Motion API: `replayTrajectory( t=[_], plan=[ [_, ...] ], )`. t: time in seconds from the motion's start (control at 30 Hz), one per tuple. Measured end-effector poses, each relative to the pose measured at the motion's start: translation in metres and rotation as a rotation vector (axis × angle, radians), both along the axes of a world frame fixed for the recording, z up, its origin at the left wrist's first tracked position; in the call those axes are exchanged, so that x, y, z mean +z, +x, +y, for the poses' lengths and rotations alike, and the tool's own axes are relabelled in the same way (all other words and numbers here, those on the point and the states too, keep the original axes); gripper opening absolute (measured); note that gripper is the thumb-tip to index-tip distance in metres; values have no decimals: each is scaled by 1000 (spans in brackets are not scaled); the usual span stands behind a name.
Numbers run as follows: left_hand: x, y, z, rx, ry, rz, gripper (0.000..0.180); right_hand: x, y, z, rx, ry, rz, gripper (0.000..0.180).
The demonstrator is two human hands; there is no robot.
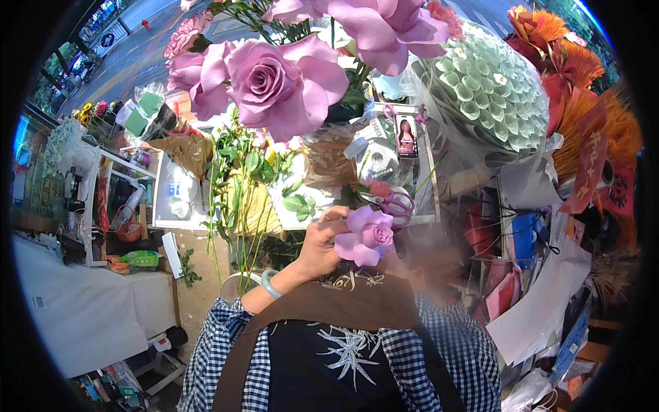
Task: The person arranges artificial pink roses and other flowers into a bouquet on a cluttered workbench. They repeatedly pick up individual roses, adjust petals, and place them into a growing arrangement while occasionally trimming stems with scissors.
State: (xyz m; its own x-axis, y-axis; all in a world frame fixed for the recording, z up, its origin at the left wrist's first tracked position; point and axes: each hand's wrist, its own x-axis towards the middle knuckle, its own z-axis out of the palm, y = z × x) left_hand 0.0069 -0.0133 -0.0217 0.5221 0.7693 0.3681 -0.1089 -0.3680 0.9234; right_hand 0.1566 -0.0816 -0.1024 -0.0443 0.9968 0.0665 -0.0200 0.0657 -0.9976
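A lilac rose [371,237] with wide-open petals is held up in front of my apron by my left hand [320,245], whose fingers are closed behind the bloom. A pale bangle [270,283] circles my left wrist. My right hand [420,257] is to the right of the bloom, smeared by motion, and its fingers cannot be made out. Just beyond the rose, scissors with purple handles [397,208] lie by the table's near edge. Bigger lilac roses [285,82] loom close at the top and cover part of the table.
Long green stems with leaves [250,168] lie across the white-edged table [431,185], some hanging over its front. A phone [406,136] rests farther back. A green-and-white wrapped bouquet [491,96] stands at right, near orange plumes [580,130]. A shelf [93,199] stands at left.
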Motion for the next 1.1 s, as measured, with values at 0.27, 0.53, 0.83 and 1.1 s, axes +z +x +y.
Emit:
replayTrajectory(
  t=[0.27,0.53,0.83,1.1],
  plan=[
    [6,-1,-2,-48,-50,21,25,4,1,2,151,-264,448,36],
    [18,-4,-8,-39,-146,14,18,8,-3,-10,90,-39,-201,37],
    [25,-5,-7,-79,-54,-108,15,23,0,-14,73,58,-353,36],
    [18,-10,-2,-96,-117,-7,16,8,-5,-12,148,113,-395,34]
  ],
)
